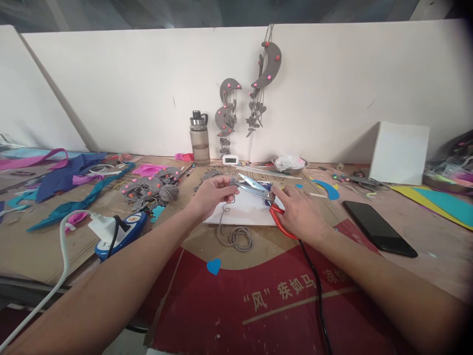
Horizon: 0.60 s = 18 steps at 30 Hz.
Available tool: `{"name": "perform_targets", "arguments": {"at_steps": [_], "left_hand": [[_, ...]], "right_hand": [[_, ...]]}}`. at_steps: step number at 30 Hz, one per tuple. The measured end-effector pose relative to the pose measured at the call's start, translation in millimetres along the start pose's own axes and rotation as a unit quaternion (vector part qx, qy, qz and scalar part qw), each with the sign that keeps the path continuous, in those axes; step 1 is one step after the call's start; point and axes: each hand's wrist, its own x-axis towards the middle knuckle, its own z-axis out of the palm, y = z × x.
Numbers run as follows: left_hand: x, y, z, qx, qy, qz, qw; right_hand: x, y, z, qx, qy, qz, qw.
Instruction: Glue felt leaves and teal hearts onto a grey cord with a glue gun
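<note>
White board stands along the far side of the counter, and grey crescent ornaments with pink dots hang before it. Under the work lies a piece of cardboard with a dark red print, and on its far part is a white sheet.

Above this sheet the two hands meet. Right hand grasps the scissors by the red handles, with the blades parted in a narrow V. Left hand has its fingertips pinched together, and it seems to hold the end of a grey cord; a small grey bit shows there also, but one cannot tell exactly what it is.

Most important is how the scissors lie to the left hand. Their long axis goes across the scene, from the handles at the near right to the tips at the far left. The lower blade reaches just to the left fingertips; whether it touches the cord is not clear. From these fingers the cord drops toward the near side and ends in a loose coil on the cardboard, closer to the left hand than to the right.

Around are a bottle at the far side, a grey pile to the left, and a phone to the right.
</note>
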Motion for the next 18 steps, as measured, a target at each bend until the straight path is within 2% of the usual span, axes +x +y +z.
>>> {"name": "perform_targets", "arguments": {"at_steps": [9, 18], "left_hand": [[1.2, 0.3, -1.5, -0.038, 0.029, -0.052, 0.998], [2.6, -1.2, -3.1, -0.032, 0.003, -0.068, 0.997]], "right_hand": [[-1.1, 2.8, 2.8, -0.029, 0.026, -0.038, 0.999], [-0.7, 6.2, 8.2, -0.064, 0.042, -0.043, 0.996]]}}
